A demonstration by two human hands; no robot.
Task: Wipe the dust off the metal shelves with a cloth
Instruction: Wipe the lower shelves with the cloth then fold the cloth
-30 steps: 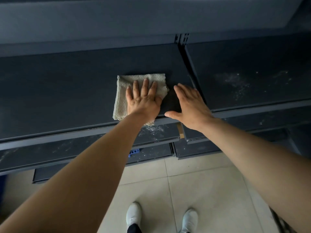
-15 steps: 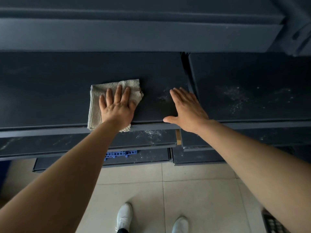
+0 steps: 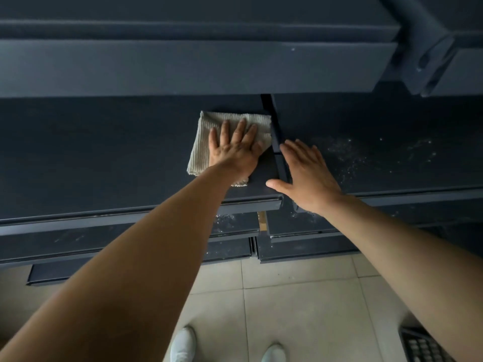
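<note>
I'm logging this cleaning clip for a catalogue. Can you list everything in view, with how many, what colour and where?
cloth: one, beige, ribbed, flat on the left shelf board beside the gap between boards
shelves: several tiers, dark grey, across the upper frame, two boards side by side
dust: white specks, on the right board, some on lower tiers
floor: pale tiles, below the shelves
grating: one, black, bottom right corner
shoes: two, white, bottom edge
left hand: flat on the cloth, fingers straight
right hand: flat on the right board beside the gap, fingers straight
</note>
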